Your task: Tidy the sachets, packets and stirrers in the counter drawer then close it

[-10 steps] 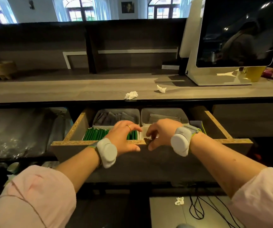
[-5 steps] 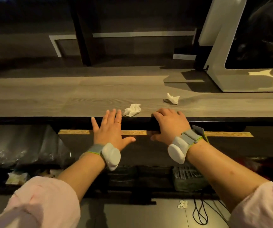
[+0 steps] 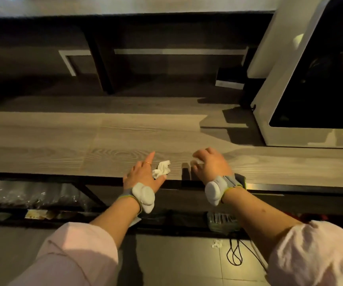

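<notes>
The counter drawer [image 3: 179, 196] is pushed in flush under the wooden counter [image 3: 84, 145], so the sachets, packets and stirrers are hidden. My left hand [image 3: 143, 174] lies flat and open at the counter's front edge, with a crumpled white tissue [image 3: 162, 169] between its forefinger and thumb. My right hand [image 3: 211, 165] hovers over the counter, fingers curled around a second small white paper scrap [image 3: 197, 162], mostly covered by the hand.
A white-framed screen terminal [image 3: 290, 89] stands at the back right of the counter. Plastic-wrapped goods [image 3: 22, 195] fill the shelf at lower left. On the floor lie a black cable [image 3: 235, 254] and a paper scrap [image 3: 217, 243].
The drawer went from open to shut. Both hands then rose from the drawer front onto the counter, the left beside the tissue, the right closing over the other scrap.
</notes>
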The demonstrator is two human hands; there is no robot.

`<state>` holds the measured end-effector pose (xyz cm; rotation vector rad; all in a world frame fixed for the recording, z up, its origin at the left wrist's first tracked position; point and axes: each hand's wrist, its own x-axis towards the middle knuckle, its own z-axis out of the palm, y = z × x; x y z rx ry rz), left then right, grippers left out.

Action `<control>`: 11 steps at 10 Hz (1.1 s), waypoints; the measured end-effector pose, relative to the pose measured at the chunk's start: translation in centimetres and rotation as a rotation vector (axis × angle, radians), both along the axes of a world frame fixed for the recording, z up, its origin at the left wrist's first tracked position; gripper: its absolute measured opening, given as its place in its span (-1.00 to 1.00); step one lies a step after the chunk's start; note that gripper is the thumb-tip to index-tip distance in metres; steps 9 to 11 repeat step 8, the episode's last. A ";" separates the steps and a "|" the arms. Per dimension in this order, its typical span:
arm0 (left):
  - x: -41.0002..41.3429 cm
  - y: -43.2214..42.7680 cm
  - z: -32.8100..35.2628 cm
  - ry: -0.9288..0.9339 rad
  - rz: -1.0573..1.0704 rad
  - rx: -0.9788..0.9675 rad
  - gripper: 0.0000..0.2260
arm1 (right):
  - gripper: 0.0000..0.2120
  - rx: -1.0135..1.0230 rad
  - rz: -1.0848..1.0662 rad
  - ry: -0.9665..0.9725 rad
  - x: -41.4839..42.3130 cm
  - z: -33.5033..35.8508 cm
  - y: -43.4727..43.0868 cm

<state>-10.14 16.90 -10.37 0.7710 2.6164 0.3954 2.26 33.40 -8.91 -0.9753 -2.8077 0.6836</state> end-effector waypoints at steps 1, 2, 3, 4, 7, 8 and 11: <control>0.5 1.0 -0.2 -0.015 -0.089 -0.029 -0.41 | -0.51 0.008 -0.116 -0.047 0.0 -0.1 2.3; 0.7 1.6 -0.7 0.104 -0.133 -0.072 -0.61 | -0.50 -0.069 -0.083 -0.194 -0.6 -0.8 4.0; -0.5 1.9 -0.4 0.033 -0.141 -0.104 -0.77 | -0.69 -0.114 0.008 -0.288 -1.4 -0.8 3.9; -3.0 2.2 1.5 -0.152 -0.141 -0.102 -0.77 | -0.80 -0.178 0.062 -0.321 -3.4 0.2 3.5; -11.9 7.2 15.6 -0.344 -0.099 0.293 -0.67 | -0.80 -1.059 -0.277 0.108 -13.7 14.3 2.9; -13.3 9.2 20.3 -0.376 -0.103 0.404 -0.75 | -0.69 -1.020 -0.187 0.256 -15.7 18.3 2.9; -13.3 9.2 20.3 -0.376 -0.103 0.404 -0.75 | -0.69 -1.020 -0.187 0.256 -15.7 18.3 2.9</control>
